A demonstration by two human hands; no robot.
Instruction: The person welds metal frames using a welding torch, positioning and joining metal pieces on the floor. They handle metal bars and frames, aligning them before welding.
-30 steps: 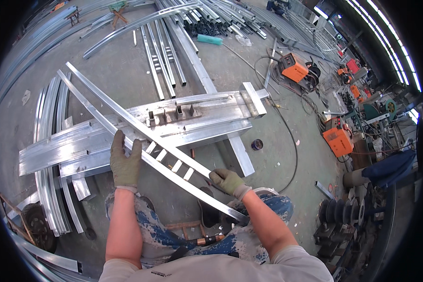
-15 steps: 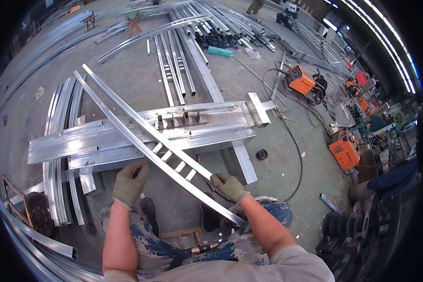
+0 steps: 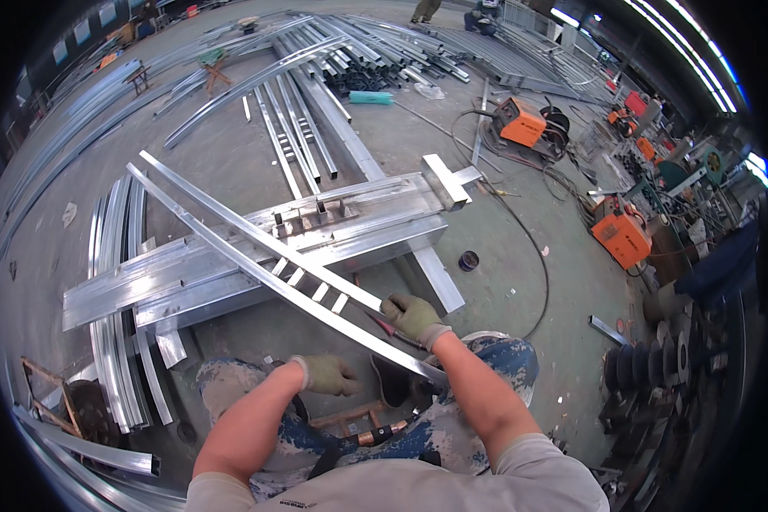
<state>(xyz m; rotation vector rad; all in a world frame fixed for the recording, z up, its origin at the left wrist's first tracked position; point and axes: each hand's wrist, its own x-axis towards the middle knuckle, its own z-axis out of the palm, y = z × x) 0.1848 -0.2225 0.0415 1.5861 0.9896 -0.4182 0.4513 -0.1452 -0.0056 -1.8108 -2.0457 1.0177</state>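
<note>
1 head-worn fisheye view, facing down and forward: curved silver metal frame [image 3: 307, 305] close, grey-green floor [image 3: 520, 290] beyond.

Around you spreads a grey-green floor [image 3: 503, 247] marked with pale specks; at the far left, pale windows [image 3: 83, 32] break a dark wall [image 3: 72, 41], and far right, bright strip lights [image 3: 701, 37] run in rows.

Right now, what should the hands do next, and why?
Perhaps bring the left hand up to the ladder-like metal frame. That hand looks empty and hovers low, while only the right hand grips the frame, which slants across the metal beams.
</note>
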